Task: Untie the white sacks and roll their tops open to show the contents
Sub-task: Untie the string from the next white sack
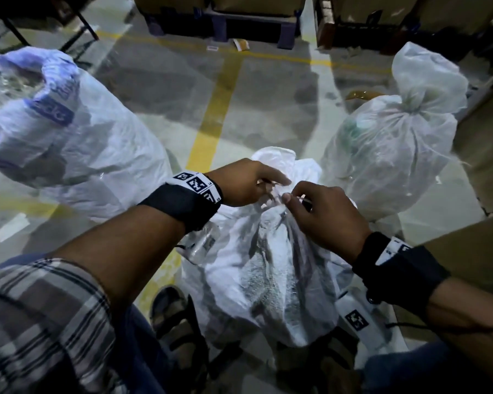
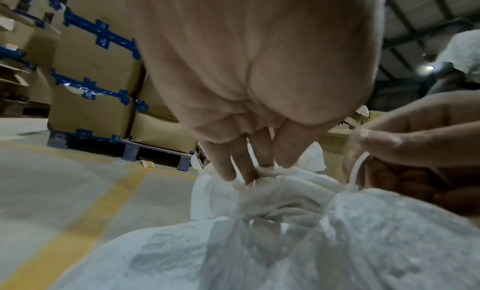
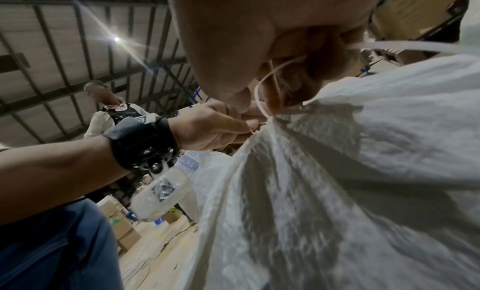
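Three white sacks; both hands' grips pinch the nearest's tie

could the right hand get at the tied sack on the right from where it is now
Probably yes, but not right away. The right hand is pinching the white tie on the near sack. The tied sack stands just beyond on bare floor with nothing between, so it should be reachable once the hand lets go.

Concrete floor, yellow lines, stacked cartons
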